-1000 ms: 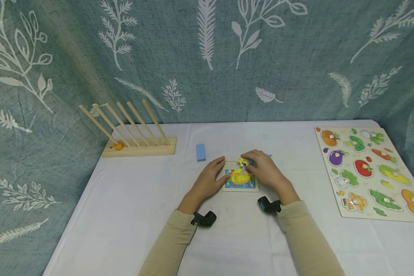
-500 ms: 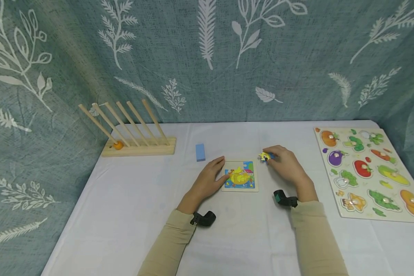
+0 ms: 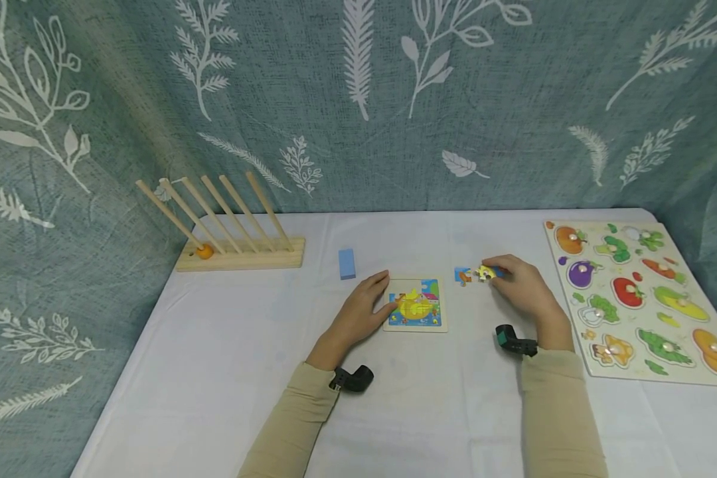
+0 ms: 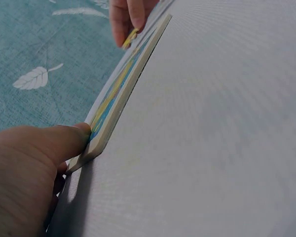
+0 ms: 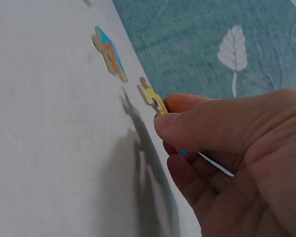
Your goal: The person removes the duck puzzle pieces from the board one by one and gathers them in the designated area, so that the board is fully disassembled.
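- The right hand (image 3: 524, 287) has moved outward; a second ago it was over the square pale-wood puzzle tray with a yellow duck picture (image 3: 403, 286), now it is well apart from it.
- It still pinches the yellow-and-blue flat wooden puzzle piece (image 5: 152, 95) between thumb and fingers, held above the white cloth (image 5: 44, 133).
- A blue-and-orange flat wooden piece (image 3: 463, 275), mostly hidden earlier, now shows just beyond the right hand's fingertips, toward the left hand.
- The left hand (image 3: 360, 312) hasn't shifted: fingers relaxed along the tray's near side, thumb resting on it.
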The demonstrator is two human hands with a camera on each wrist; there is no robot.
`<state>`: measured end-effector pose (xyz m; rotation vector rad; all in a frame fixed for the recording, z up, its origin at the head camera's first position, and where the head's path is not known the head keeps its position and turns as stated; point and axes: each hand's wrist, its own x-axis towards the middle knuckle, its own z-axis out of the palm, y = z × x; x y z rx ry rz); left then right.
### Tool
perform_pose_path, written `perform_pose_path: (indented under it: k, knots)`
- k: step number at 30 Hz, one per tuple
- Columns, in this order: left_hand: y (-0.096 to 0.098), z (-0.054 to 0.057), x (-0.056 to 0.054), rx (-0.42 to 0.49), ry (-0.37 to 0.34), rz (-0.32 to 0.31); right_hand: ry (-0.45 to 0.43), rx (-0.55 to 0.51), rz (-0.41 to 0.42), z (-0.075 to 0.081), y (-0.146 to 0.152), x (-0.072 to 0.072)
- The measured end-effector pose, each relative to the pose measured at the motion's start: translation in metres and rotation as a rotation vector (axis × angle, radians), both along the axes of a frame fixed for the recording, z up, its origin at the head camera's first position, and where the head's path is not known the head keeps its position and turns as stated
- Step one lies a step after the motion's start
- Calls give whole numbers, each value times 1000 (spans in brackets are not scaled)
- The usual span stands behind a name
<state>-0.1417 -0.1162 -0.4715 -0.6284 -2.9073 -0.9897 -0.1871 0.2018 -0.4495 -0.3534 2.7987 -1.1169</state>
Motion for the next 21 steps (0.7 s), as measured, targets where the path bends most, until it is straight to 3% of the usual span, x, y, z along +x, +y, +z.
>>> perform_pose_path:
  k: [7,21]
  knots:
    - [1,0,0,1,-13,12,-21,-8,19,-4,5,0]
    - [0,0,1,0,0,9,20,6,39,-6,6,-2]
